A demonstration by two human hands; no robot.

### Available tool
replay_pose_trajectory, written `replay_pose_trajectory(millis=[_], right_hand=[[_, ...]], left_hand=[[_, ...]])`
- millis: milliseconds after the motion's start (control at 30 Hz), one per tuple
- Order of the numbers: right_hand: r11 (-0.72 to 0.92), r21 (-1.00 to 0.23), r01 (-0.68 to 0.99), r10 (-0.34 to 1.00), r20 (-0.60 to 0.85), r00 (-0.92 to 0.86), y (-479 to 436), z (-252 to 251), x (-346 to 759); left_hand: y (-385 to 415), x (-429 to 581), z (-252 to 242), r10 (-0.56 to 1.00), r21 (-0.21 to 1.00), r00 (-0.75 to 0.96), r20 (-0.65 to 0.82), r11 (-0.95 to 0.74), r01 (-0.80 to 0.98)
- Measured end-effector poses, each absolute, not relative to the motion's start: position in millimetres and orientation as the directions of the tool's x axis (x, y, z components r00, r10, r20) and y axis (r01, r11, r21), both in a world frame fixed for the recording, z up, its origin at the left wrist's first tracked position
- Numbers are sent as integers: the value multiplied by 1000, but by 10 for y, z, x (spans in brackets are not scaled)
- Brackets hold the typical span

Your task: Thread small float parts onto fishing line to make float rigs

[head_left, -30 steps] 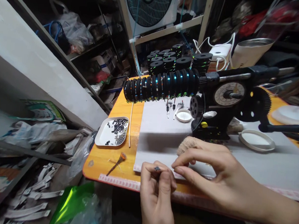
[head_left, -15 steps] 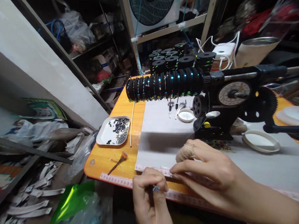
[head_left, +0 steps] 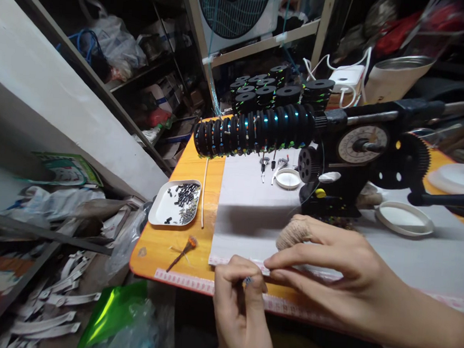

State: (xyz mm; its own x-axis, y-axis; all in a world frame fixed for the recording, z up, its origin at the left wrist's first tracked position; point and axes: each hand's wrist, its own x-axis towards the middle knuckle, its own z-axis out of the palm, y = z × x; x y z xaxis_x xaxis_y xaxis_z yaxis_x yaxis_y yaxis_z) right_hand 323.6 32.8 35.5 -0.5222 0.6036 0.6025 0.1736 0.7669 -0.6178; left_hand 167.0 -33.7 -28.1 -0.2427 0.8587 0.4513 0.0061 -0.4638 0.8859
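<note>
I'm pinching a tiny, blue-grey speckled piece (head_left: 248, 280) in my left hand (head_left: 243, 315), likely for steadiness; my right hand (head_left: 342, 269) is hovering just beside, fingertips narrowly spaced, can't tell if holding anything.

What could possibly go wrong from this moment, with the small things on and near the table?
The small bluish object pinched in the left hand is at the table's front edge, so it might drop to the floor if it slips. The shallow white tray of loose black pieces sits at the left edge; a bump could spill them.
</note>
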Motion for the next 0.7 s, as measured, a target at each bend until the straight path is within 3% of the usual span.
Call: replay_pose_trajectory(millis=[200, 400, 567, 700], right_hand=[[797, -575, 186, 580, 642, -502, 293, 344, 3224], [840, -499, 213, 535, 695, -481, 335, 331, 3236], [813, -531, 240, 580, 694, -426, 403, 332, 3274], [773, -597, 215, 621, 644, -447, 430, 345, 3287]], left_hand=[[-259, 1691, -153, 674, 776, -470, 571, -629, 41], [-246, 1631, -102, 713, 821, -504, 487, -571, -14], [-231, 1484, -35, 514, 725, -633, 579, -680, 111], [-280, 1374, -54, 704, 852, -520, 484, -515, 95]])
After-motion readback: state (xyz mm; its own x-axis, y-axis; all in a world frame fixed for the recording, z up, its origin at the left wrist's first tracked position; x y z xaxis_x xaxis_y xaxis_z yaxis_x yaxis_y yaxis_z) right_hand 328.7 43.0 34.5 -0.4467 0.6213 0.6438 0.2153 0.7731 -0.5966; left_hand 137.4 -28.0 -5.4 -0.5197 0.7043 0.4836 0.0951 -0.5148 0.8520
